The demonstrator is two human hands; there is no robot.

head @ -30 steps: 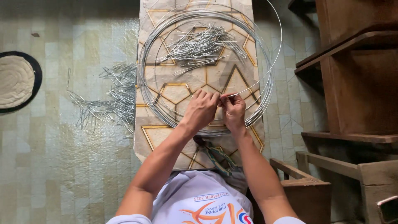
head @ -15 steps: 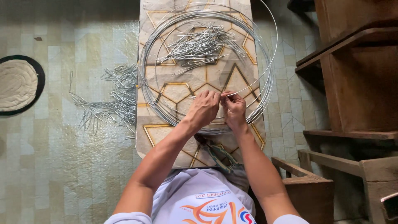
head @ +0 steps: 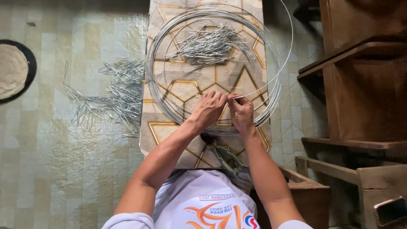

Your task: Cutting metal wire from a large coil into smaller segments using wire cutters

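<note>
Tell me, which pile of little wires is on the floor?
The left pile lies on the tiled floor. The other pile sits on the patterned board, inside the wire coil.

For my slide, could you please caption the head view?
Both hands, left and right, pinch wire from a coil on a patterned board.

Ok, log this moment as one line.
left hand: pinching wire end | right hand: pinching same wire | wire coil: flat on patterned board | pliers: idle

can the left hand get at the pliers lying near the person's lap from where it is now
Probably yes. The left hand pinches the wire coil just above the pliers, which lie uncovered on the patterned board between both forearms. It would need to release the wire first.
</note>
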